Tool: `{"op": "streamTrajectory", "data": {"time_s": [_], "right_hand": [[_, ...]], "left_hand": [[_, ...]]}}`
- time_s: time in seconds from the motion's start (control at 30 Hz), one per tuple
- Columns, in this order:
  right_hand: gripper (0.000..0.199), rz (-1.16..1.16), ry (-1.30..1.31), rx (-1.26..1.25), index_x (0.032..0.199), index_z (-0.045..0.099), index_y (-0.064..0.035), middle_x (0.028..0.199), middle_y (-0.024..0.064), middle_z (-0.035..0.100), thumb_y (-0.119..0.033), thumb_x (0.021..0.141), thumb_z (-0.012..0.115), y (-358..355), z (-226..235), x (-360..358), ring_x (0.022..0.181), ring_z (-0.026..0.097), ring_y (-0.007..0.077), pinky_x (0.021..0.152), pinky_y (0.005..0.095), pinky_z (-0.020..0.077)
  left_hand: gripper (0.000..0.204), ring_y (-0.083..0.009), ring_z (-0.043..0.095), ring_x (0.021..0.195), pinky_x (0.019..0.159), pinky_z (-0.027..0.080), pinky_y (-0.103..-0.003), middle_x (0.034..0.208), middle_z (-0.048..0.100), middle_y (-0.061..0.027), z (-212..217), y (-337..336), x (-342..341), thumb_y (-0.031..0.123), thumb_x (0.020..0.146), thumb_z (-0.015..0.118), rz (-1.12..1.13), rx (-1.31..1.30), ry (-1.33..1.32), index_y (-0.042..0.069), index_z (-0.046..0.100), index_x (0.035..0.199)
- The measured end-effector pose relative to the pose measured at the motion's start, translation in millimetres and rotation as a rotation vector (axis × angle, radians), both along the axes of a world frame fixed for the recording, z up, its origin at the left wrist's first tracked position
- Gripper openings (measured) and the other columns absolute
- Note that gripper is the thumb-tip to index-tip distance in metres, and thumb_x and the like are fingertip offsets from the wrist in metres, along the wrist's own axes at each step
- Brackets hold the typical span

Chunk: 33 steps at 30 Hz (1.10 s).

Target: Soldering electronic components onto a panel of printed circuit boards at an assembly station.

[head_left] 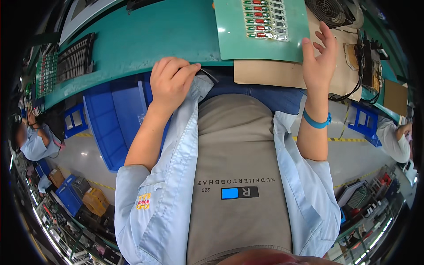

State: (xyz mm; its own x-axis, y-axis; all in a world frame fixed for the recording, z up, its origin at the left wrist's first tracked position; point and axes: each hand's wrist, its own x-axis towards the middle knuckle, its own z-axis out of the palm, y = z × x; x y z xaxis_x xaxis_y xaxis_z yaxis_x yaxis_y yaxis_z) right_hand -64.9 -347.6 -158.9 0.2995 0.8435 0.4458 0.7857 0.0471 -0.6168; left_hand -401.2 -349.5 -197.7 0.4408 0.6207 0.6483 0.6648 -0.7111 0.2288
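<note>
Where the near edge of the green worktop crosses our view, we log the ff.:

1. Green board, qty. 1: flat, upper ctr.-R, nr. the R hand. Carries rows of red-and-green parts w/ a col. of grey parts to their R. Top end runs out of frame.

2. Tan sheet: under the board, showing past its near and R sides.

3. L hand: at the worktop edge, by the open lt.-blue jacket. Fingers curled, bunched narrow, tips next to a small dark flap; whether they grip it, we can't tell.

4. R hand, cont'd: raised, blue wristband below. Fingers spread wide, thumb apart from the rest; thumb tip at the board's R edge, contact unclear to us.

5. Worktop, R end: round black fan grille; black cables.

6. Worktop, L end: black slotted rack, approx. parallel to a green strip of parts.

7. Below: blue bin, L; blue stool, R.

8. Bkgd.: co-worker in lt.-blue top, far L; co-worker in pale top, far R.
</note>
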Motion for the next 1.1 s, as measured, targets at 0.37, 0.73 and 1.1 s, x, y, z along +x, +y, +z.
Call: {"op": "streamTrajectory", "data": {"time_s": [0.37,0.73,1.1], "right_hand": [[0.026,0.655,0.243,-0.122,0.112,0.072,-0.0055,0.092,0.0066,0.071,-0.009,0.087,0.074,-69.9,35.1,-80.6,0.079,0.065,0.0225,0.072,0.0313,0.0518],[0.013,0.677,0.076,-0.030,0.092,0.071,-0.0044,0.074,0.0035,0.066,0.000,0.080,0.073,-79.5,32.9,-48.0,0.064,0.056,0.0205,0.067,0.0284,0.0469],[0.027,0.221,1.472,0.232,0.123,0.059,0.0002,0.110,0.0151,0.064,-0.021,0.106,0.055,-59.3,-8.3,72.0,0.097,0.062,0.0233,0.082,0.0318,0.0515]], "left_hand": [[0.015,-0.0206,0.061,0.073,0.066,0.049,-0.029,0.086,0.067,-0.0025,45.0,-42.0,16.0,0.002,0.075,0.080,-0.081,-0.421,-0.313,0.008,0.074,0.088],[0.013,-0.0086,0.038,0.059,0.053,0.029,-0.023,0.083,0.064,-0.0001,84.2,-33.4,29.6,-0.006,0.076,0.077,-0.167,-0.761,-0.464,0.004,0.076,0.085],[0.010,-0.0061,0.032,0.061,0.054,0.026,-0.021,0.081,0.055,0.0004,106.7,1.1,22.0,-0.006,0.079,0.073,-0.087,-0.670,-0.635,0.001,0.072,0.086]]}}
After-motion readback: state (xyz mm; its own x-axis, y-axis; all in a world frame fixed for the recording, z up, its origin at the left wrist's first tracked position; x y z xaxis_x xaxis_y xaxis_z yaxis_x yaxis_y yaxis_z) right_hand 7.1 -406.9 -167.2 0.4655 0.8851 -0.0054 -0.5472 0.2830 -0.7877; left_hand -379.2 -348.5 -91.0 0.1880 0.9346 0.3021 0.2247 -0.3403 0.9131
